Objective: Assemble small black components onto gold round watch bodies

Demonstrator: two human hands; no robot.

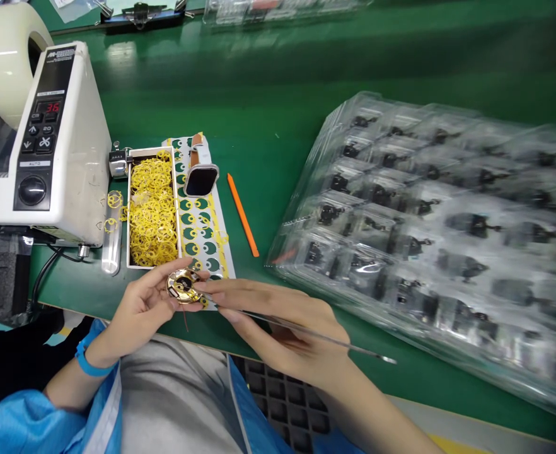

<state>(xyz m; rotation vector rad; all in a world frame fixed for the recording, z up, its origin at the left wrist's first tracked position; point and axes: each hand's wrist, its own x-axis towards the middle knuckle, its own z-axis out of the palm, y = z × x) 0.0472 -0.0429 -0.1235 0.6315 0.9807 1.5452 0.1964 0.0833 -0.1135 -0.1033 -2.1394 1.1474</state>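
Between the fingers of my left hand [143,306] is a small round gold-coloured part [183,285] with a dark centre, and a thin reddish wire hangs below it. My right hand [287,328] pinches a thin metal tool [316,330], like a spatula or tweezers. Its near end meets the gold part; the far end, flattened, points out to the right. Just beyond my hands lies a sheet of white die-cut stickers [202,238] with yellow edges. A watch with a dark square face [201,181] rests on that sheet.
Left of the sheet, a white box [179,221] holds many yellow rings [152,221]. A tape dispenser [65,145] stands at far left. An orange stick [243,215] lies on the green mat. Stacked clear plastic trays [429,239] with black parts cover the right side.
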